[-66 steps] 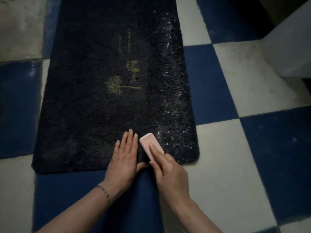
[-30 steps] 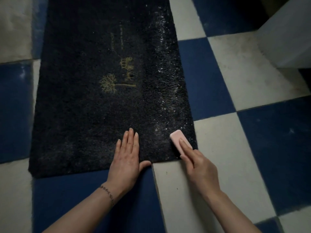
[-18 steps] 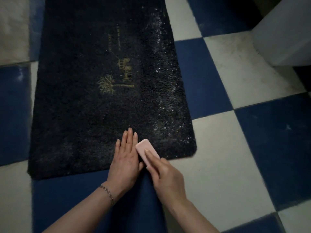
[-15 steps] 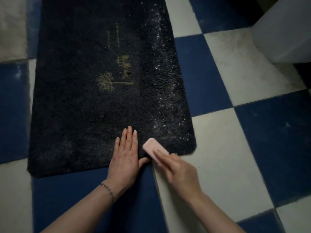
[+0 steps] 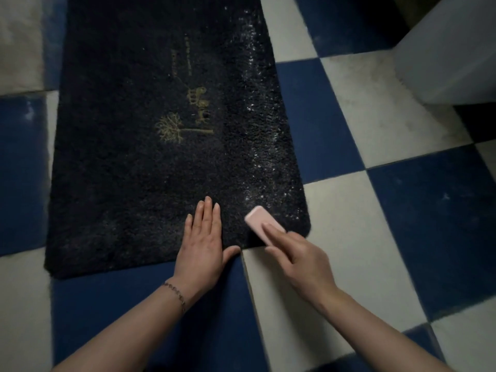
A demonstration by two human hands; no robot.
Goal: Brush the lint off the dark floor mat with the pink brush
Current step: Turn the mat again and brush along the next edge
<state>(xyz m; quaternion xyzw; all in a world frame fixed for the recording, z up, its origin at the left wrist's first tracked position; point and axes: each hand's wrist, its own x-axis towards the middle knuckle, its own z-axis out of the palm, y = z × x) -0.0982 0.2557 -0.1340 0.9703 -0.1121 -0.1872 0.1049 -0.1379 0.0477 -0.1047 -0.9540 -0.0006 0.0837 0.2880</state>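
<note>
The left hand (image 5: 201,245) lies flat, fingers straight, pinning the mat (image 5: 150,157) near its front edge. The right hand (image 5: 298,261) pinches the pink brush (image 5: 261,224) on the linty right strip; short, firm strokes toward the mat's edge should work best.

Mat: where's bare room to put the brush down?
Free: mat pile left of the left hand, and white tile beyond its right edge. Crowded: near right corner, where the right hand holds the pink brush.
</note>
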